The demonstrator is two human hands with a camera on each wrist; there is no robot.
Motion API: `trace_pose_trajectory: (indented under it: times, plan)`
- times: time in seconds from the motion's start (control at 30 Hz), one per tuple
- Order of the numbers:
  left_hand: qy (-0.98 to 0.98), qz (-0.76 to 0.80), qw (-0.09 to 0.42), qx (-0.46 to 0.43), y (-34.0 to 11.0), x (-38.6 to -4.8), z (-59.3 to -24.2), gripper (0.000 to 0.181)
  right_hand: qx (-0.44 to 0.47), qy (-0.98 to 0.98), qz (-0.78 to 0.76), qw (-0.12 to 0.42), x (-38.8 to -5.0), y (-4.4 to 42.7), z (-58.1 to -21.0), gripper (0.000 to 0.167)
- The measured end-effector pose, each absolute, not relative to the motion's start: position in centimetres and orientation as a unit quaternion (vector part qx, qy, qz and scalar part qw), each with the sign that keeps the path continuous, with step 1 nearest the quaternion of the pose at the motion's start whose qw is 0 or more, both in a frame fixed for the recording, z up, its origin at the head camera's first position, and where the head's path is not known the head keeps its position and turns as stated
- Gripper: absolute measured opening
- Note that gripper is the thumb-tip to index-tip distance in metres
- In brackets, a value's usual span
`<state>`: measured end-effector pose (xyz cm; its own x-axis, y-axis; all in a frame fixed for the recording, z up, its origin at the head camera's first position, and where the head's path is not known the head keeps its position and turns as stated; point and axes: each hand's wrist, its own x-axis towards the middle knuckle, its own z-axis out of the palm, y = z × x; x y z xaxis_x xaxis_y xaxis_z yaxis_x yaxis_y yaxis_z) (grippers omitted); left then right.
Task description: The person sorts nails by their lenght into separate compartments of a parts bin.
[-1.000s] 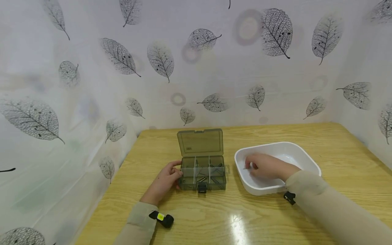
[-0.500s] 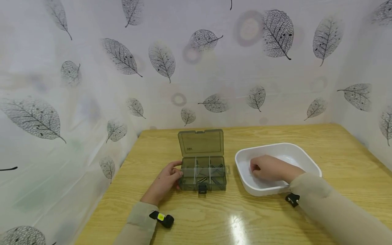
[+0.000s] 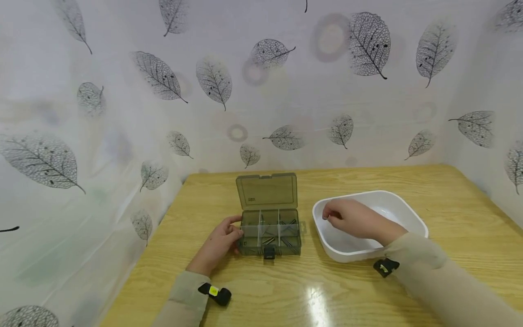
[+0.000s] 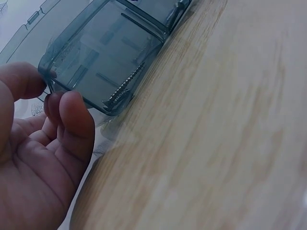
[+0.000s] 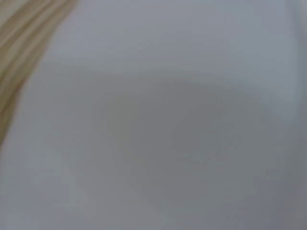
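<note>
A smoky, see-through compartment box (image 3: 268,231) stands with its lid (image 3: 267,191) raised, screws lying in several of its compartments. My left hand (image 3: 218,243) grips the box's left wall between thumb and fingers. In the left wrist view, a long threaded screw (image 4: 123,86) shows through the side wall, close to my left hand (image 4: 53,143). Over the left part of a white tray (image 3: 369,249), my right hand (image 3: 355,219) has its fingers curled and pinched together. A tiny glint at the fingertips looks like a screw, mostly hidden. The right wrist view shows only blurred tray surface.
The wooden table (image 3: 261,290) carries the box and the tray side by side, with a narrow gap between them. Leaf-printed white sheeting (image 3: 302,100) rises behind the table and along both sides.
My right hand reached down inside the tray half a second ago and has since risen and shifted a little left. The left hand, box and tray have stayed put.
</note>
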<state>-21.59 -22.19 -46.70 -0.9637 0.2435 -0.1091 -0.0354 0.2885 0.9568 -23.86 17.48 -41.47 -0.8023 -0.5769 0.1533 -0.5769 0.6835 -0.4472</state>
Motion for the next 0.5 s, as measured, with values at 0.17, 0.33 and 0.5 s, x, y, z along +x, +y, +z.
trace_pose_trajectory:
  times: [0.17,0.33,0.5]
  plan:
    - [0.790,0.597,0.122,0.067,-22.0,-21.9,-46.5,0.050,0.316,-0.911,0.265,0.012,-23.5,15.7,-40.2,0.016]
    - [0.791,0.595,0.125,0.070,-22.0,-22.1,-46.6,0.051,0.327,-0.906,0.269,0.000,-23.5,12.5,-39.5,0.015]
    - [0.789,0.598,0.125,0.063,-22.4,-22.0,-46.8,0.051,0.347,-0.902,0.258,0.004,-23.5,8.3,-39.3,0.016]
